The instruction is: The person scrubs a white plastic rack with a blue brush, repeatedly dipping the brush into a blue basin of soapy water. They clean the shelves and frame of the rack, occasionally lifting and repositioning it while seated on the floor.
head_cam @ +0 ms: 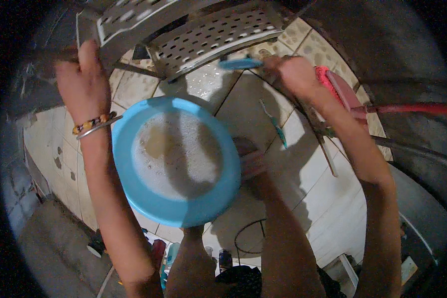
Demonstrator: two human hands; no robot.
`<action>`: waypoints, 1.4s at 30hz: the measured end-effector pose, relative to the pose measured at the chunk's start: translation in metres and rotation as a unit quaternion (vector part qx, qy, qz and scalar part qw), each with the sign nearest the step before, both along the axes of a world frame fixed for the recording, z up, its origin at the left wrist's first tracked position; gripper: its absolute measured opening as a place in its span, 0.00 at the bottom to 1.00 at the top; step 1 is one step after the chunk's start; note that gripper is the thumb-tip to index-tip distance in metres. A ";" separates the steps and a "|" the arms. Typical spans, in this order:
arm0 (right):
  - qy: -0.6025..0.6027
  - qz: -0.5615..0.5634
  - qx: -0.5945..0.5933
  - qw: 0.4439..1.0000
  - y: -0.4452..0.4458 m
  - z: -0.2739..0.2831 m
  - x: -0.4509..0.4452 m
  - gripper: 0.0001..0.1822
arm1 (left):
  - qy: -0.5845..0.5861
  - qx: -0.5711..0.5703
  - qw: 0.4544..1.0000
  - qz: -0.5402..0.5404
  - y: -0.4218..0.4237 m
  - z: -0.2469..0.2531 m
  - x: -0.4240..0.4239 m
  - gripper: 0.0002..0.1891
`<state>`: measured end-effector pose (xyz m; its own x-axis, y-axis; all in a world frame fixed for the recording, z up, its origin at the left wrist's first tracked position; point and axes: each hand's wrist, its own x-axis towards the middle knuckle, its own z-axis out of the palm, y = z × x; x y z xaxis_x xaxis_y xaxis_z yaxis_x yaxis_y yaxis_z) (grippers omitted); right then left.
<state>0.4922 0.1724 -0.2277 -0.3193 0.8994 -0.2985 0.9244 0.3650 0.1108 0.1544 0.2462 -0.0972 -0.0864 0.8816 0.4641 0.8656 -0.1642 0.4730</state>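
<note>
My left hand (85, 83) is at the upper left, closed around the near edge of a grey perforated plastic rack (212, 39). Beads and a metal bangle circle that wrist. From my right hand (298, 76) a blue oval scrubbing brush (241, 64) sticks out to the left, close to the rack's lower edge; motion blurs its grip end. Between my arms stands a light blue plastic basin (130, 182) of foamy water (178, 156), with a yellowish patch in the foam. A teal toothbrush (273, 123) lies on the floor right of the basin.
Wet tiles (203, 80) glisten below the rack. On the right lie a pink-headed cleaning tool (342, 89) with a red handle (413, 108) and a thin stick (326, 154). Several bottles (225, 259) stand near my legs, by a dark wire ring (240, 232).
</note>
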 end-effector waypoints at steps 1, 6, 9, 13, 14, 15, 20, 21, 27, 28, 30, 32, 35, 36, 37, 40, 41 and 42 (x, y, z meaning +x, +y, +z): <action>0.113 -0.005 0.060 0.992 -0.006 -0.012 -0.006 0.12 | 0.017 0.027 0.999 -0.018 0.005 -0.001 -0.003 0.13; 0.174 0.137 0.108 0.969 0.009 -0.010 -0.116 0.08 | 0.143 -0.028 0.989 -0.011 0.013 0.009 -0.013 0.14; 0.189 0.166 0.151 0.956 0.032 -0.017 -0.087 0.08 | -0.003 0.025 0.999 -0.027 0.018 0.004 -0.004 0.16; 0.139 -0.039 -0.034 0.989 0.051 0.010 -0.010 0.13 | -0.029 -0.046 0.998 -0.005 0.014 0.000 -0.021 0.16; 0.009 0.074 0.061 0.995 0.052 0.012 0.040 0.13 | -0.009 -0.049 0.999 -0.018 0.013 0.008 -0.016 0.16; -0.069 0.073 0.077 0.992 0.053 0.018 0.090 0.13 | 0.007 -0.052 0.998 -0.036 0.013 0.014 -0.005 0.16; -0.146 -0.099 0.060 0.983 0.036 0.052 0.152 0.09 | 0.017 0.009 0.995 -0.094 0.022 0.002 -0.016 0.16; -0.091 -0.132 0.089 0.983 0.031 0.053 0.149 0.09 | -0.041 -0.018 0.996 -0.075 0.021 0.002 -0.013 0.16; 0.365 -0.461 -0.021 0.809 0.016 0.027 0.136 0.15 | -0.066 -0.013 0.996 -0.051 0.020 0.005 -0.011 0.17; 0.420 -0.478 -0.022 0.771 0.024 0.023 0.127 0.14 | -0.057 -0.019 0.997 -0.053 0.021 0.006 -0.013 0.17; 0.554 -0.482 -0.074 0.675 0.046 0.015 0.108 0.15 | 0.022 -0.051 0.998 0.006 0.026 0.007 -0.023 0.17; 0.592 -0.501 -0.145 0.614 0.069 0.019 0.090 0.13 | 0.017 -0.059 0.998 0.008 0.027 0.012 -0.018 0.17; 0.589 -0.561 -0.231 0.534 0.074 0.010 0.093 0.13 | -0.015 -0.018 0.998 -0.050 0.026 0.002 -0.019 0.16; 0.564 -0.560 -0.234 0.559 0.060 0.008 0.094 0.14 | -0.008 -0.021 0.999 -0.050 0.027 0.001 -0.023 0.16; 0.539 -0.556 -0.237 0.587 0.046 0.010 0.096 0.14 | -0.002 -0.021 0.999 -0.047 0.027 0.003 -0.027 0.16; 0.578 -0.533 -0.380 0.488 0.003 0.018 0.123 0.16 | -0.049 -0.025 0.998 -0.031 0.022 0.005 -0.022 0.15; 0.559 -0.531 -0.359 0.527 0.005 0.017 0.127 0.16 | -0.034 -0.030 0.999 -0.028 0.021 0.005 -0.024 0.15; 0.542 -0.528 -0.337 0.560 0.008 0.016 0.130 0.16 | -0.014 -0.034 0.999 -0.028 0.021 0.007 -0.024 0.15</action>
